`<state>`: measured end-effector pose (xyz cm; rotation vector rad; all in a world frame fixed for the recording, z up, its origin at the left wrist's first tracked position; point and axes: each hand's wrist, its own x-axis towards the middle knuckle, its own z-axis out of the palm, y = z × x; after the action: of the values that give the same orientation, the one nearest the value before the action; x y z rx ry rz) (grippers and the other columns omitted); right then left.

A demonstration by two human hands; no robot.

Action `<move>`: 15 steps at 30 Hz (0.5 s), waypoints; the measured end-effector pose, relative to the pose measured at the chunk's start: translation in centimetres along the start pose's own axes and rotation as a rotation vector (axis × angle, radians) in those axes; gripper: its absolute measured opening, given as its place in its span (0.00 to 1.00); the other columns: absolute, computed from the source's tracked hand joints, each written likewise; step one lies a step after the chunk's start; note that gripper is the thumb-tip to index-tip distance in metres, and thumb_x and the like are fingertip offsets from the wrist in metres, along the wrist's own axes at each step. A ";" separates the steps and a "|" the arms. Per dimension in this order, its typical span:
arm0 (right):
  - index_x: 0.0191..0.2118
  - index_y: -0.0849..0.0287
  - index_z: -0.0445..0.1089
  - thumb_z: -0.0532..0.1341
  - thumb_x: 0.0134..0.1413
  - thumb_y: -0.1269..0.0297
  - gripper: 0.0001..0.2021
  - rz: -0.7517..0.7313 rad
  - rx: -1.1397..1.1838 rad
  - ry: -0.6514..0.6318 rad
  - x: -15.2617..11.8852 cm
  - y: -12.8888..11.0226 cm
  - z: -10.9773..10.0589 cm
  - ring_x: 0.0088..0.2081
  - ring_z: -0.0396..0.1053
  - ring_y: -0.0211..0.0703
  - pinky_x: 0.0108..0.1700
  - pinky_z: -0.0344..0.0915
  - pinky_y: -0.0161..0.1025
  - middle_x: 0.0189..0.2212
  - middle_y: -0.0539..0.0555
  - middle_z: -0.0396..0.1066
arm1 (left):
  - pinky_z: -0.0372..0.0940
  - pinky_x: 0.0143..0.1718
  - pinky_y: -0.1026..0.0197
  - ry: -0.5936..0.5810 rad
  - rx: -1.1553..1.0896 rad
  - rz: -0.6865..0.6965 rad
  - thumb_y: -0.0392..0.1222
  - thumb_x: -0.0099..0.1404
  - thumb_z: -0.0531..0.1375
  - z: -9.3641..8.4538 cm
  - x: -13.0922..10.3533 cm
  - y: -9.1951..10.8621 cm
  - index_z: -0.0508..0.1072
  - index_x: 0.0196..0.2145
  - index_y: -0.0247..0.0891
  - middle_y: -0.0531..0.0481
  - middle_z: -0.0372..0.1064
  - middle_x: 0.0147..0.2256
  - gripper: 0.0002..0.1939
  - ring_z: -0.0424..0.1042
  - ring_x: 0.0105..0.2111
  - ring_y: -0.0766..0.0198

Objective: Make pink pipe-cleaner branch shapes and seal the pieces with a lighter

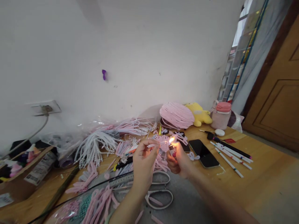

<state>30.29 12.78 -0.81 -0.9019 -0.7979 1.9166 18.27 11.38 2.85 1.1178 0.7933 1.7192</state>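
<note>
Pinching a thin pink cord [156, 145] between thumb and fingertips, the left hand [143, 158] holds it level above the table [261, 168], its free end reaching toward a small flame [172, 139]. Right hand [177, 161] closed around a lighter [173, 153], mostly hidden in the grip, thumb up by the flame. Cord tip and flame meet or nearly meet; contact cannot be told through the glare. Both hands hang over the table's near middle.

Scissors [160, 194] lie open on a grey mat at the near edge, just beneath the forearms. A steel ruler [120, 180] lies beside them to the left. Phone [203, 153] face-up just right of the right hand. White sticks [231, 155] fan out toward the right edge. Along the far edge by the wall: a pink coil [177, 115], a yellow plush [199, 114], a pink-lidded bottle [220, 115]. White cords [93, 147] and more pink loops heap toward the far left. A cardboard box [23, 169] sits at the left edge.
</note>
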 end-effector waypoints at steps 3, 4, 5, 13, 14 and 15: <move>0.09 0.58 0.48 0.33 0.56 0.50 0.30 0.001 0.012 -0.008 -0.1 0.0 0.1 0.09 0.31 0.27 0.09 0.32 0.24 0.05 0.41 0.36 | 0.62 0.35 0.65 -0.007 0.011 0.000 0.33 0.48 0.63 -0.1 0.0 -0.1 0.71 0.25 0.37 0.53 0.68 0.26 0.05 0.66 0.30 0.66; 0.09 0.58 0.48 0.33 0.56 0.50 0.30 0.003 0.019 -0.010 -0.2 0.0 0.2 0.09 0.31 0.27 0.09 0.32 0.24 0.05 0.41 0.36 | 0.62 0.36 0.65 -0.012 0.021 0.003 0.33 0.48 0.63 -0.1 -0.1 -0.2 0.71 0.25 0.37 0.53 0.69 0.26 0.04 0.67 0.30 0.66; 0.09 0.58 0.48 0.33 0.56 0.50 0.30 0.006 0.027 -0.015 -0.2 -0.1 0.2 0.09 0.31 0.27 0.09 0.32 0.24 0.05 0.42 0.36 | 0.62 0.36 0.65 -0.017 0.033 0.006 0.34 0.49 0.63 -0.1 -0.1 -0.2 0.71 0.26 0.37 0.53 0.69 0.27 0.04 0.67 0.30 0.66; 0.07 0.59 0.48 0.32 0.56 0.53 0.31 -0.016 0.060 -0.022 -0.5 -0.2 0.4 0.08 0.31 0.27 0.09 0.32 0.24 0.05 0.42 0.36 | 0.61 0.34 0.66 -0.078 0.029 -0.010 0.35 0.51 0.62 -0.3 -0.2 -1.2 0.70 0.26 0.37 0.54 0.69 0.27 0.03 0.67 0.29 0.67; 0.07 0.59 0.49 0.32 0.56 0.54 0.30 -0.025 0.062 -0.027 -0.6 -0.2 0.5 0.08 0.31 0.27 0.09 0.32 0.24 0.05 0.42 0.36 | 0.61 0.34 0.65 -0.077 0.034 -0.013 0.35 0.51 0.62 -0.3 -0.2 -1.3 0.70 0.26 0.36 0.53 0.69 0.27 0.03 0.67 0.30 0.67; 0.07 0.59 0.49 0.32 0.56 0.55 0.30 -0.030 0.064 -0.031 -0.6 -0.2 0.5 0.08 0.31 0.27 0.09 0.32 0.25 0.05 0.42 0.36 | 0.61 0.35 0.65 -0.073 0.041 -0.018 0.35 0.50 0.62 -0.2 -0.2 -1.3 0.70 0.26 0.36 0.53 0.69 0.27 0.03 0.67 0.30 0.66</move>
<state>30.15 12.19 -0.21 -0.8184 -0.7596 1.9231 18.58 11.67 1.53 1.1909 0.7942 1.6448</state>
